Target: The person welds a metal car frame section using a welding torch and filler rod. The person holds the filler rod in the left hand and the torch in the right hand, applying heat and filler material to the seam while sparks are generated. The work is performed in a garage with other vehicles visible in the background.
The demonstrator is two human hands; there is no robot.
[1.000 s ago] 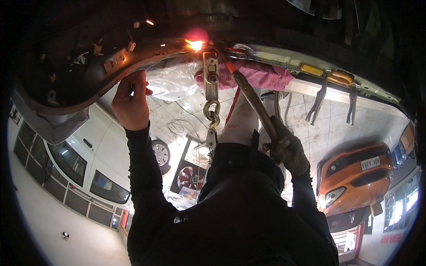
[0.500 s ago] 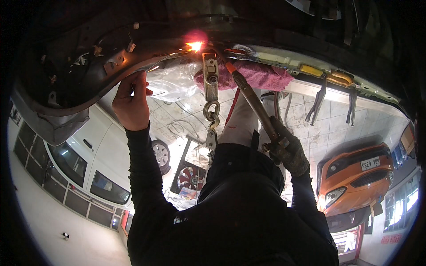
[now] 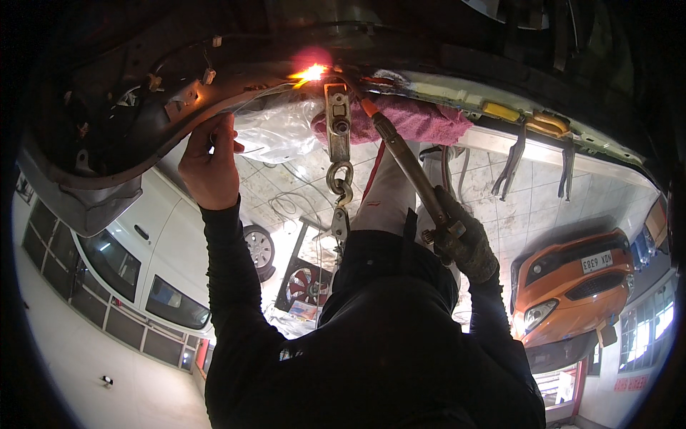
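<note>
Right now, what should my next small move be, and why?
Perhaps ease the thin filler rod slightly toward the flame: your left hand pinches it, it runs close by, and your right hand aims the gas torch there.

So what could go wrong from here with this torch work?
The flame burns close to the pink towel and plastic sheet, so either might scorch or catch fire.

The left hand looks bare and holds the thin wire leading toward the flame, so heat or sparks could burn it.
</note>
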